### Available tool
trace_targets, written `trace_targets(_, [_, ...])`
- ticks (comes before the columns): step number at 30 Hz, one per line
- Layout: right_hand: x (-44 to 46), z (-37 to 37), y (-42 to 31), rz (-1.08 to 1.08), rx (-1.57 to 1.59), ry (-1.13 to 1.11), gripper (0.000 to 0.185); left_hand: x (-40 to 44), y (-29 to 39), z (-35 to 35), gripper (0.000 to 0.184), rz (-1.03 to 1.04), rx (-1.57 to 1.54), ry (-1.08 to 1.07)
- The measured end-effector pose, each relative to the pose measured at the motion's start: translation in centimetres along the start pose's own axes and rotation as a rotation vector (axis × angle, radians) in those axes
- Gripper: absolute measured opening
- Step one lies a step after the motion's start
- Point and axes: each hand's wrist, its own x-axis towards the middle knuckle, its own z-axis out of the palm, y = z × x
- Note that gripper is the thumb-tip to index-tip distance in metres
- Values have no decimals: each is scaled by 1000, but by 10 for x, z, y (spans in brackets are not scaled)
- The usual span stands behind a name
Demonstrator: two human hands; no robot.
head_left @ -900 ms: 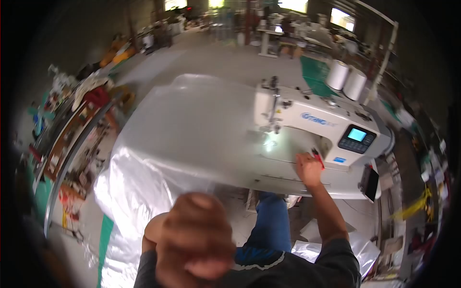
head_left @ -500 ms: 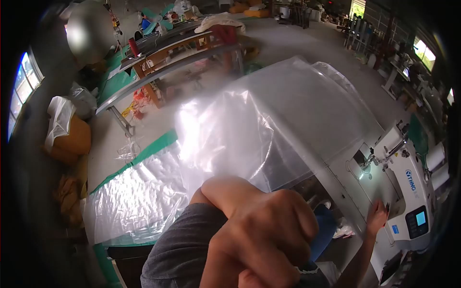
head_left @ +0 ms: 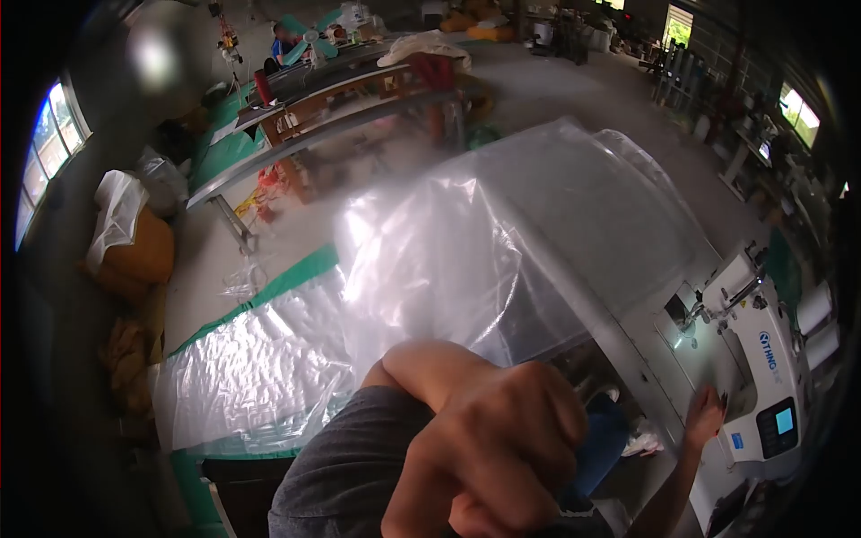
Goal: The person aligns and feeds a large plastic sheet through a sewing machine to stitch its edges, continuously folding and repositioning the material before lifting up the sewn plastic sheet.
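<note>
My left hand [head_left: 502, 439] is close to the camera, with its fingers curled into a fist. Whatever it may hold is hidden. Behind it shows a bare knee [head_left: 435, 363] below grey shorts [head_left: 350, 457]. My right hand [head_left: 706, 417] rests at the bed of a white sewing machine [head_left: 769, 368], near its control panel. Its fingers are closed, and a small dark thing beside the fingertips is too small to name. The machine's lamp lights the needle area. Clear plastic sheeting [head_left: 430, 251] spreads over the table to the left of the machine and hangs off its edge.
More shiny plastic sheeting [head_left: 260, 377] lies at left over a green cloth [head_left: 296, 273]. Beyond are a long wooden-framed table [head_left: 359, 99] and a green fan [head_left: 309, 43], with a person sitting behind. A brown sack [head_left: 134, 255] stands at far left. White thread cones [head_left: 816, 300] stand behind the machine.
The camera view has shifted slightly, so the background sits a little lower and further right. Both hands keep nearly the same pose, and the sheeting lies as before.
</note>
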Motion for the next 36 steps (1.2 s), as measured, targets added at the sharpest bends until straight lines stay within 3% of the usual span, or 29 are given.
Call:
trace_targets(10, [1,-1,0,-35,22,22,19,-17,-9,6,25,83,141,98])
trace_targets(12, [1,-2,-1,-51,13,37,19,-18,-8,15,20,6,238,403])
trace_targets(13, [1,-2,-2,-66,5,53,19,-18,-10,18,24,15,272,459])
trace_targets(19, [0,-1,-1,-37,24,32,18,-12,-9,-4,4,28,145,282])
trace_targets(22, [0,-1,0,-47,34,51,17,-4,-16,11,9,42,210,472])
trace_targets(24, [1,2,3,-32,-8,12,17,2,-17,3,10,8,181,414])
trace_targets(26, [-1,2,2,-19,-27,36,16,22,-25,4,27,-20,171,295])
trace_targets(28, [1,-4,-6,-44,-21,80,14,27,-20,-2,27,-27,129,308])
trace_targets(30, [5,-24,-31,78,22,67,15,32,-20,-1,26,-57,127,310])
trace_targets(36, [-1,-9,-15,95,64,91,10,53,-10,16,24,-56,202,222])
